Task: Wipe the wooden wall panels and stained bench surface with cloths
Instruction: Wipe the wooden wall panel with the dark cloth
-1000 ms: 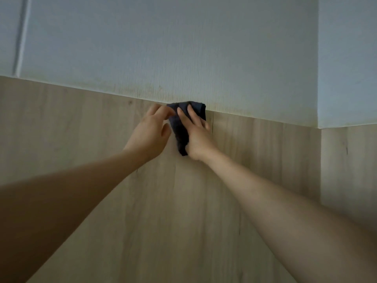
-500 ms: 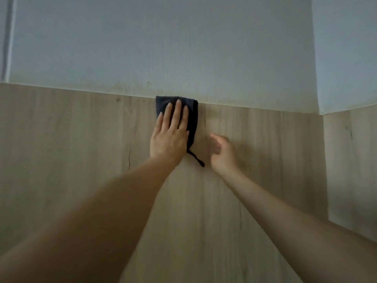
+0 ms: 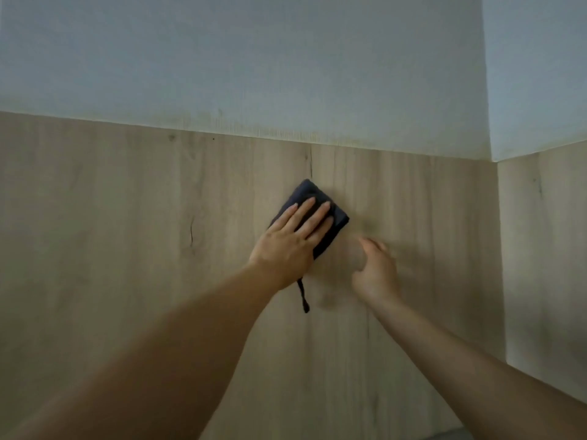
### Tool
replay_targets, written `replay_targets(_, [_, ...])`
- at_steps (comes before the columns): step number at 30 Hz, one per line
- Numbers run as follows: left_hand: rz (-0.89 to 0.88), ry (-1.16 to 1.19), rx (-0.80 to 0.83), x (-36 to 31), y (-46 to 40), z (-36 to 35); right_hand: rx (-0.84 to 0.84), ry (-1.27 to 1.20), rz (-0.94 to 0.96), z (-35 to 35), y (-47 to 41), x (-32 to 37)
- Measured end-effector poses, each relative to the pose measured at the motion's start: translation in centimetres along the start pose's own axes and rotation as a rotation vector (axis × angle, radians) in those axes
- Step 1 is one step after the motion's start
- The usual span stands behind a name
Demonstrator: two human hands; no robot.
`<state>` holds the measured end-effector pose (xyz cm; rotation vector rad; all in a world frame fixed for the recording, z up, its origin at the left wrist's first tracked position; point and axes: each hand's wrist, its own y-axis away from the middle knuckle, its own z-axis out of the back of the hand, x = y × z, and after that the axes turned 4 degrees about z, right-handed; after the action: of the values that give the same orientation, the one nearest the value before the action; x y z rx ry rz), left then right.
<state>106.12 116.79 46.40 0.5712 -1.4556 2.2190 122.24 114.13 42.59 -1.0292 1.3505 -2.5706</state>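
Note:
A folded dark cloth (image 3: 307, 195) lies flat against the light wooden wall panel (image 3: 127, 233), a little below the panel's top edge. My left hand (image 3: 290, 241) presses it to the wood with straight fingers. A thin dark loop of the cloth (image 3: 303, 296) hangs below my wrist. My right hand (image 3: 376, 271) is just right of the cloth, apart from it, fingers loosely curled and holding nothing, blurred.
Above the panel runs a pale painted wall (image 3: 254, 58) with faint smudges along the seam. A corner lies at the right, where a second wooden panel (image 3: 546, 249) meets the first. A dark crack (image 3: 191, 230) marks the wood left of the cloth.
The cloth passed from my right hand to my left, which then slid it down from the panel's top edge and tilted it. My right hand came off the cloth and dropped lower.

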Motion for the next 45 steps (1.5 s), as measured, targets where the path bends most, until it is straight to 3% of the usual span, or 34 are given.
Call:
replay_targets(2, [-0.008, -0.081, -0.094, 3.0, 2.6, -0.7, 0.004, 0.000, -0.064, -0.3, 0.2, -1.1])
replay_targets(5, [0.198, -0.104, -0.177, 6.9, 4.4, -0.3, 0.017, -0.021, -0.088, -1.8, 1.2, -1.5])
replay_targets(9, [0.471, 0.091, -0.160, 4.0, 3.2, 0.4, 0.023, -0.050, -0.054, -3.3, 3.2, -1.8])
replay_targets(11, [0.334, 0.119, -0.143, 0.7, 2.8, -0.6, 0.061, -0.066, -0.046, -3.3, 4.3, -2.6])
replay_targets(14, [-0.112, -0.002, -0.020, -3.5, 4.2, -2.7, 0.091, -0.059, -0.052, -2.7, 5.2, -3.5])
replay_targets(15, [-0.167, -0.033, 0.002, -3.3, 5.0, -3.0, 0.108, -0.054, -0.063, -2.6, 5.3, -3.8])
replay_targets(19, [-0.096, -0.118, -0.088, 0.8, 6.4, -3.2, 0.094, -0.064, -0.094, -2.8, 5.5, -5.1])
replay_targets(24, [0.282, 0.085, -0.116, -3.3, 5.1, -2.6, 0.060, -0.094, -0.131, -4.0, 7.0, -6.4])
replay_targets(25, [0.240, 0.115, -0.109, -4.9, 5.0, -3.0, 0.072, -0.102, -0.132, -4.1, 7.5, -6.8])
replay_targets(28, [-0.149, 0.042, 0.057, -9.6, 6.1, -4.4, 0.117, -0.067, -0.150, -3.8, 8.7, -8.4])
replay_targets(31, [-0.370, 0.012, 0.119, -8.7, 9.2, -5.7, 0.151, -0.069, -0.229, -3.5, 9.6, -9.5])
replay_targets(35, [-0.401, -0.096, 0.019, -2.2, 12.5, -6.1, 0.163, -0.149, -0.309, -3.7, 9.9, -9.8])
replay_targets(37, [-0.326, -0.086, 0.037, -1.5, 12.9, -5.6, 0.145, -0.146, -0.309, -4.1, 10.0, -9.6])
replay_targets(40, [-0.232, -0.047, 0.047, -4.9, 12.9, -6.0, 0.206, -0.132, -0.302, -4.6, 10.7, -10.0])
replay_targets(42, [-0.307, -0.004, 0.080, -8.7, 12.7, -6.7, 0.231, -0.117, -0.292, -4.5, 11.3, -10.7])
replay_targets(45, [-0.439, -0.039, 0.272, -13.0, 13.1, -7.0, 0.264, -0.099, -0.365, -4.1, 12.0, -11.5])
